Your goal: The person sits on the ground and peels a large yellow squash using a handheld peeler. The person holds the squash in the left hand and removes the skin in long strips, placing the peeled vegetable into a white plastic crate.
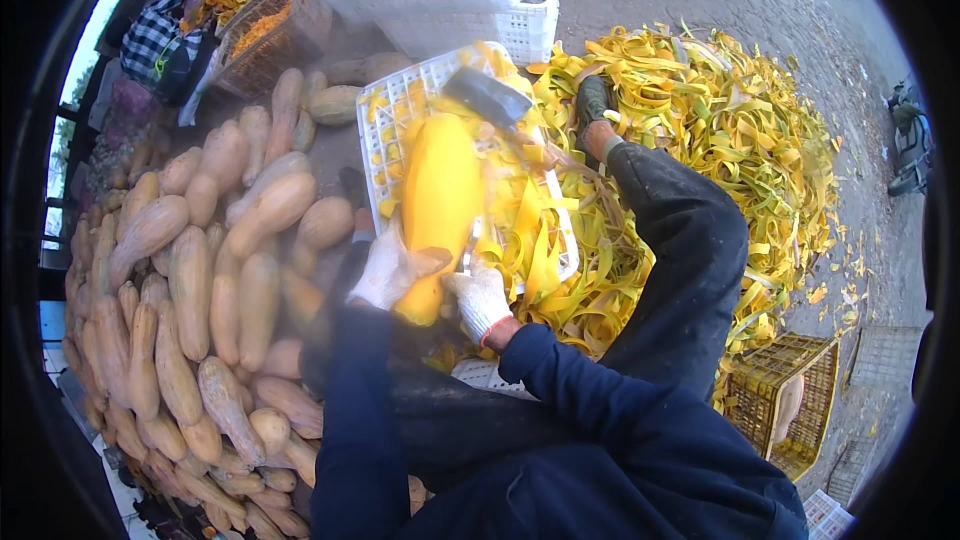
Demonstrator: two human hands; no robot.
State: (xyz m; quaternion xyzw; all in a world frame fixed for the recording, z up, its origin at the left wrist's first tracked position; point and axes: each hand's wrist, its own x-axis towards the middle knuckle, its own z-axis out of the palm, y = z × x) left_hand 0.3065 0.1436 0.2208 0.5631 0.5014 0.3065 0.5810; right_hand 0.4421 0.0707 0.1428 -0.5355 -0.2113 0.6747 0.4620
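A peeled yellow squash (442, 195) lies lengthwise over a white plastic crate (373, 136), its near end between my hands. My left hand (391, 267), in a pale work glove, grips the squash's lower left side. In a white knit glove, my right hand (477, 298) is closed around a metal peeler (471, 246) at the squash's lower right side. Peel strips (536, 247) hang and lie on the crate's right part. Near the crate's far end rests a dark, flat-sided block or blade (487, 96), whose kind I cannot tell.
Unpeeled squashes (191, 292) are heaped on the left. A large pile of yellow-green peelings (720, 120) spreads right, around my foot. White crates (525, 34) stand beyond. A yellow crate (784, 397) lies at lower right. A person in a checked sleeve (154, 37) is at upper left.
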